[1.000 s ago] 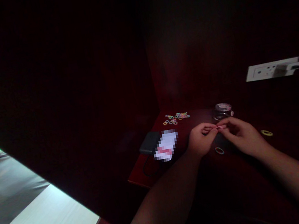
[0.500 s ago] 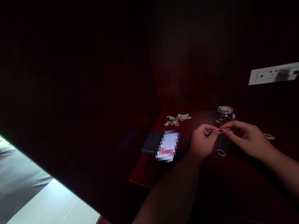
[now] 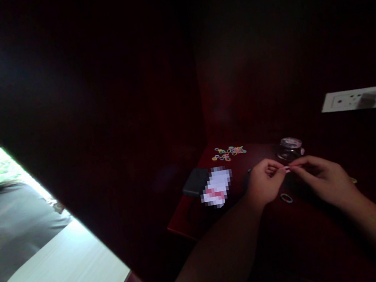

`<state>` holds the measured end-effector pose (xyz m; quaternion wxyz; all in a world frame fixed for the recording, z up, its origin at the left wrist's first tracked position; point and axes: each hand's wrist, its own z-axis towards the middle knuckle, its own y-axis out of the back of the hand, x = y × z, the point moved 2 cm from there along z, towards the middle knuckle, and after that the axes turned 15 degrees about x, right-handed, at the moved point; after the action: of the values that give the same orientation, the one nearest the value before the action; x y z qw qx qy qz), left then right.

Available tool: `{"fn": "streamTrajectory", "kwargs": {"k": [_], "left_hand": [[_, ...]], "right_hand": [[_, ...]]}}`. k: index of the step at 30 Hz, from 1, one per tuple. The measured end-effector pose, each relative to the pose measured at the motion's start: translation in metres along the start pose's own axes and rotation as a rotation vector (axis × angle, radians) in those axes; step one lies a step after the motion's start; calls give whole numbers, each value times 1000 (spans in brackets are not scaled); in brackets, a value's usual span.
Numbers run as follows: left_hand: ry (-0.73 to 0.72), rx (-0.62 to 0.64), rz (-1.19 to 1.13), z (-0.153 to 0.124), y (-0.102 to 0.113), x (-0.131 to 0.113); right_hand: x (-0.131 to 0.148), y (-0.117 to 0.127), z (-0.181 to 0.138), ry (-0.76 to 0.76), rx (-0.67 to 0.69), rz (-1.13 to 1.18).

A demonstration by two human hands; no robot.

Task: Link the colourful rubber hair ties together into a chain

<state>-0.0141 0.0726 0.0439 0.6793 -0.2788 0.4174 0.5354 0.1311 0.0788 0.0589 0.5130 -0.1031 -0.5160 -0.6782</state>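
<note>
2 hands meet above the dark red table (image 3: 182,226), fingertips close together, and 1 small pink band (image 3: 287,169) is pinched between them. the left hand (image 3: 267,183) grips it at the near-left end with thumb and finger, its other fingers curled; the right hand (image 3: 324,178) grips it at the other end, thumb and forefinger pressed together. so 2 hands, 1 band, held just in front of 1 clear jar (image 3: 289,149) with a patterned pinkish lid.

on the table, 1 loose multicoloured ring (image 3: 285,201) lies below the fingertips, and 1 yellow ring (image 3: 353,179) shows in part beside the right wrist. farther back to the left is 1 scattered cluster of coloured bands (image 3: 237,150), well over 10, too overlapped to count exactly. nearer lie 1 black case (image 3: 195,183) and, just beside it, 1 flat pale item (image 3: 217,188), blurred into blocks, with 1 red stripe.

1 white socket panel (image 3: 342,101) is on the wall, 1 adapter (image 3: 367,100) in it. beyond the partition at left are 1 pale wood-grain board (image 3: 66,277) and 1 other person in grey clothing (image 3: 13,237).
</note>
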Motion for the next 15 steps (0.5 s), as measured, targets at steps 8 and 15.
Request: {"fn": "streamTrajectory", "kwargs": {"k": [8,15], "left_hand": [[2,-3,10,1,0,0],[-20,-8,21,3,2,7]], "right_hand": [[1,0,0,-36,-35,52],[0,0,-2,-31,3,68]]}}
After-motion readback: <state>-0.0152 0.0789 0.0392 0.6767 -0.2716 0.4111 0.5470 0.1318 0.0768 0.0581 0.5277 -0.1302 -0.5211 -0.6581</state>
